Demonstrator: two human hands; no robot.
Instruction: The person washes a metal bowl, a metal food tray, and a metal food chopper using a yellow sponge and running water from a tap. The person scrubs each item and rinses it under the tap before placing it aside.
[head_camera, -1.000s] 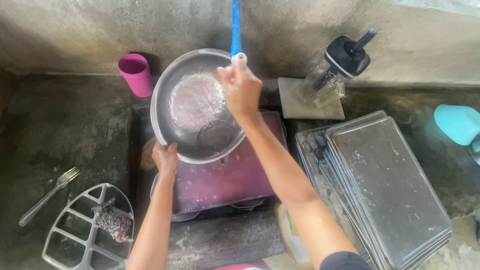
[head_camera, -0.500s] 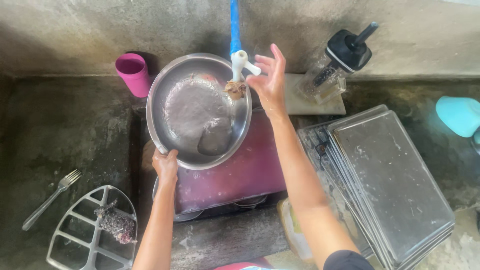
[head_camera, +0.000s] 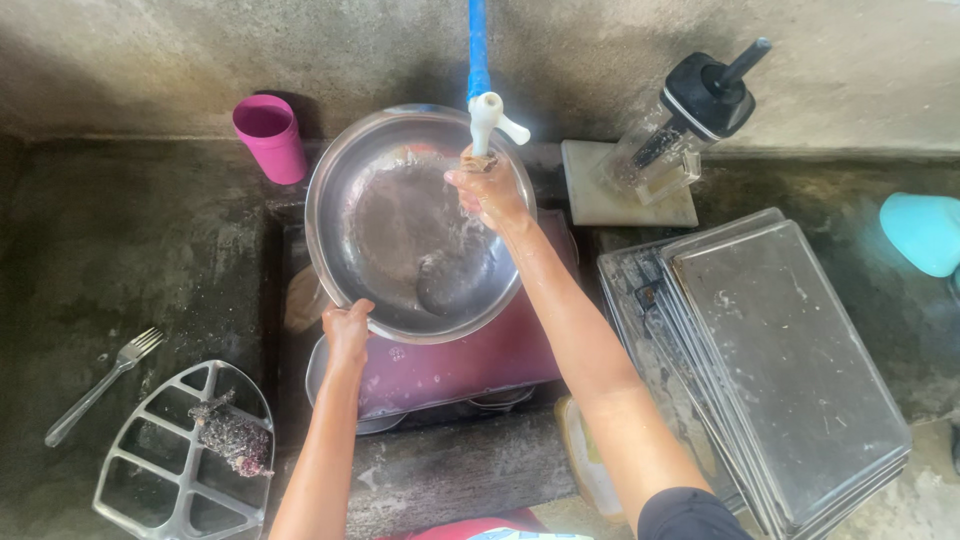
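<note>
While tilted under the tap (head_camera: 487, 118): shiny wet steel bowl (head_camera: 400, 210), left hand (head_camera: 346, 330) fingers clamped on rim, right hand (head_camera: 490, 190) fingers loosely together.

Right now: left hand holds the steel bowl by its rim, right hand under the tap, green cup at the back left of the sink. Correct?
Not quite. The cup is pink, not green; the head view shows it at the back left. The rest holds: the left hand grips the rim of the steel bowl, and the right hand is under the tap.
</note>
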